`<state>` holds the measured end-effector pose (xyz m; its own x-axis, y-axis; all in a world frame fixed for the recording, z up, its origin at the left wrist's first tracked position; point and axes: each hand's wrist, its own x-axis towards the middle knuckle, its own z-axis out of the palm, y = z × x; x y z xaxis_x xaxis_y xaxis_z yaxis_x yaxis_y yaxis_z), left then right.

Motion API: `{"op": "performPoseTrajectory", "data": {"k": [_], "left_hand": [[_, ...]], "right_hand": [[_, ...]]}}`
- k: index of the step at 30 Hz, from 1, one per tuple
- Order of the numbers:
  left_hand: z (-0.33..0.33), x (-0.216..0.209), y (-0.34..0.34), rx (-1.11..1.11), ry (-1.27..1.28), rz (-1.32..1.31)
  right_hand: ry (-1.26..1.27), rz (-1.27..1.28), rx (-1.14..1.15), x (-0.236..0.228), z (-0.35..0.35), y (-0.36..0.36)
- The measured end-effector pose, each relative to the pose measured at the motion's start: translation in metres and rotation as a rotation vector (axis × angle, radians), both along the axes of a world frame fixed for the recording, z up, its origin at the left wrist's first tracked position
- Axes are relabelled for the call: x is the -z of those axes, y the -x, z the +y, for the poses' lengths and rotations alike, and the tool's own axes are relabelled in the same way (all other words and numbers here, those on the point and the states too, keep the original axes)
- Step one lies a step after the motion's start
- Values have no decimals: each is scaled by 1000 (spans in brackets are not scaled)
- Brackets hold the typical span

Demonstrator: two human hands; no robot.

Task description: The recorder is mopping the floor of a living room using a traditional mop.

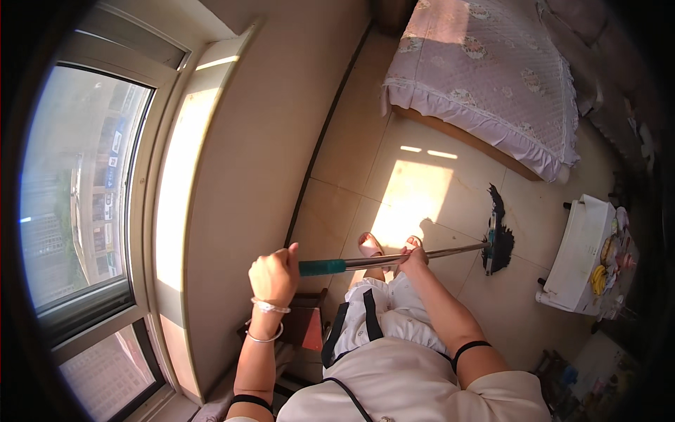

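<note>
A person in white clothing (390, 373) is holding a long-handled mop across the body with both hands.
The left hand (274, 279), wearing bracelets at the wrist, is closing in a fist around the outer end of the teal grip (322, 267), thumb upward; the right hand (413, 256) is gripping the shiny silver metal pole (450, 251) farther along. The pole is slanting out to the person's right, and its dark, fringed mop head (500, 250) is lying splayed on the beige tile floor (337, 218), between a bed with a lilac, floral quilted cover (485, 91) and a low white table (566, 260) bearing a yellow bunch of fruit (599, 280). Sunlight is brightening the tiles just ahead of the person's pink sandals (369, 245).
</note>
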<state>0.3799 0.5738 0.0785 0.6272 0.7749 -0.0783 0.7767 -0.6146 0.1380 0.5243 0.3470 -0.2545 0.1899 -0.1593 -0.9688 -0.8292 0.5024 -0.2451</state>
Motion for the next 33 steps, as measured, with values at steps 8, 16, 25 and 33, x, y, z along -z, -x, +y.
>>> {"op": "performPoseTrajectory", "data": {"k": [8, 16, 25, 33], "left_hand": [[112, -167, 231, -413, -289, -34], [78, -186, 101, -47, -483, 63], [-7, -160, -136, 415, -376, -179], [-249, -56, -268, 1028, -224, -103]], "right_hand": [[-609, 511, -332, -200, 196, 159], [-934, 279, -187, -180, 172, 102], [-1106, -75, 346, -155, 45, -22], [-624, -466, 584, -55, -230, -96]]}}
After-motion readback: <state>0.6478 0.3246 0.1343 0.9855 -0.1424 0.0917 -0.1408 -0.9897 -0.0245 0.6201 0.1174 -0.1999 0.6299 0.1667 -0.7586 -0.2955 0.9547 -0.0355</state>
